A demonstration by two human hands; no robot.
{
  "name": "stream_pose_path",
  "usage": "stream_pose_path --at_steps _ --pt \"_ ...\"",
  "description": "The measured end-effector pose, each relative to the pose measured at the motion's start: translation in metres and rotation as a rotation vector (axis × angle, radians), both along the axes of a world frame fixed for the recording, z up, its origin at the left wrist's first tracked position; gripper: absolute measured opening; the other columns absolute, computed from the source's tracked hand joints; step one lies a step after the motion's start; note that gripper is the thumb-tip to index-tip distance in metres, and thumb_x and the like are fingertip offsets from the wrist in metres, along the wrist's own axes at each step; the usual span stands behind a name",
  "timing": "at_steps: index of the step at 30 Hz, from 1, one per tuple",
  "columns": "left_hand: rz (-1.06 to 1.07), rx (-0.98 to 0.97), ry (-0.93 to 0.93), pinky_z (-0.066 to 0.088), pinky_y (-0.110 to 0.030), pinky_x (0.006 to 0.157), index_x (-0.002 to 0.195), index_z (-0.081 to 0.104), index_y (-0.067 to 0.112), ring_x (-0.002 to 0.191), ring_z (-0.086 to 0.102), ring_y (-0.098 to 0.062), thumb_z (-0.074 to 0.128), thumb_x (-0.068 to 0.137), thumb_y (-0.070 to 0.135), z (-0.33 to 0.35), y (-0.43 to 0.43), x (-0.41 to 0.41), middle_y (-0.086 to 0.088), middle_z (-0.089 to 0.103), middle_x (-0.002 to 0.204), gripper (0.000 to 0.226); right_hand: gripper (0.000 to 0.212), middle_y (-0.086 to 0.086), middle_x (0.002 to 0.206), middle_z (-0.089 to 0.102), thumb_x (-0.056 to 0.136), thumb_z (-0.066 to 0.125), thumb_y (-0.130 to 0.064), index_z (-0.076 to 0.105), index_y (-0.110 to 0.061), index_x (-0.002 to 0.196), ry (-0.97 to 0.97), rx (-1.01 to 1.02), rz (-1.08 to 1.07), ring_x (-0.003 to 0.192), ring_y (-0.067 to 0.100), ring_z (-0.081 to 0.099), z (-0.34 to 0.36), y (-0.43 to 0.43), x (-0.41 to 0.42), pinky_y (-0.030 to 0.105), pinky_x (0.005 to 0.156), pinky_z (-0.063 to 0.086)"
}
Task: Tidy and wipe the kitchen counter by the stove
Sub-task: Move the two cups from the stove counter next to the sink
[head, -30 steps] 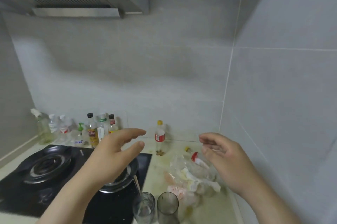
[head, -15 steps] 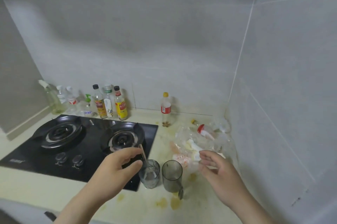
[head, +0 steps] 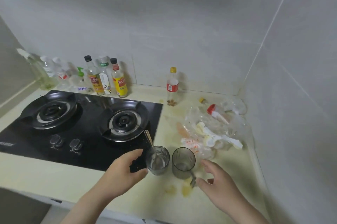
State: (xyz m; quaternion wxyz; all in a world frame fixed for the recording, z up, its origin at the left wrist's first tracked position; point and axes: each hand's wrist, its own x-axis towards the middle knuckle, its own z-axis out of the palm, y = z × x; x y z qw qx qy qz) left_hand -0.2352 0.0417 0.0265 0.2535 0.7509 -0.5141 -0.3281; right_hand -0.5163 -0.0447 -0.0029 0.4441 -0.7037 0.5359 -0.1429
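Counter (head: 54, 174), yellow-stained, beside black stove (head: 91, 143)

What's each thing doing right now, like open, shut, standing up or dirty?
Glass, upright, spoon inside.
Dark cup, upright.
Left hand, open beside the glass.
Right hand, open by the dark cup.
Red-label bottle, upright, capped.
Stove, no flame showing.
Counter, stained yellow.
Plastic bag, crumpled.

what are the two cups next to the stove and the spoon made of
The clear cup: colourless and glossy, likely glass, though clear plastic is possible; the spoon shows through its wall. The grey cup: smoky, see-through, with a thin handle; looks like tinted plastic, perhaps tinted glass. The spoon looks like metal, probably stainless steel, from its silvery shine.
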Motion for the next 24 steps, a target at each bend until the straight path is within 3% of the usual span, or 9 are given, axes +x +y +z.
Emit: stream_pose_path --at_steps 5,8,12,15,20,24 --pt "-0.057 0.069 -0.019 0.030 -0.015 0.106 0.152 0.031 0.023 0.136 0.039 -0.007 0.077 0.077 0.040 -0.028 -0.030 0.015 0.009 0.039 0.151 0.090 0.074 -0.018 0.150 0.034 0.086 0.068 -0.031 0.032 -0.026 0.150 0.080 -0.001 0.001 0.138 0.001 0.033 -0.013 -0.021 0.014 0.028 0.113 0.034" --pt "-0.134 0.086 -0.116 0.026 -0.013 0.108 0.154 0.024 0.023 0.140 0.032 -0.006 0.076 0.074 0.047 -0.039 -0.044 0.021 0.011 0.033 0.154 0.099 0.080 -0.024 0.142 0.028 0.085 0.071 -0.032 0.028 -0.027 0.152 0.102 0.008 0.007 0.138 -0.002 0.028 -0.017 -0.033 0.024 0.016 0.113 0.024" --pt "-0.216 0.116 -0.092 0.027 -0.017 0.112 0.154 0.022 0.021 0.139 0.032 -0.003 0.075 0.066 0.055 -0.055 -0.060 0.026 0.013 0.031 0.154 0.109 0.081 -0.033 0.132 0.023 0.079 0.075 -0.035 0.029 -0.036 0.146 0.126 -0.014 0.034 0.126 -0.014 0.022 -0.020 -0.044 0.037 0.002 0.099 0.016" --pt "-0.222 0.108 -0.027 0.035 -0.017 0.108 0.152 0.027 0.025 0.130 0.039 0.003 0.076 0.056 0.058 -0.066 -0.065 0.027 0.022 0.038 0.144 0.112 0.068 -0.046 0.118 0.026 0.070 0.079 -0.038 0.033 -0.057 0.116 0.118 0.035 0.034 0.110 -0.026 0.036 -0.025 -0.045 0.045 -0.005 0.087 0.027" --pt "-0.226 0.099 0.018 0.040 -0.015 0.101 0.147 0.031 0.033 0.119 0.045 0.008 0.077 0.052 0.056 -0.078 -0.071 0.027 0.029 0.044 0.130 0.108 0.091 -0.027 0.129 0.052 0.057 0.082 -0.059 0.037 -0.049 0.135 0.092 0.080 -0.021 0.116 -0.011 0.052 -0.052 -0.043 0.052 0.022 0.096 0.048" --pt "-0.196 0.110 0.038 0.043 -0.015 0.097 0.144 0.033 0.034 0.115 0.049 0.006 0.079 0.051 0.057 -0.084 -0.074 0.026 0.025 0.046 0.126 0.106 0.099 -0.021 0.131 0.056 0.057 0.085 -0.051 0.033 -0.046 0.141 0.078 0.119 -0.040 0.117 -0.004 0.056 -0.061 -0.042 0.057 0.033 0.097 0.051"
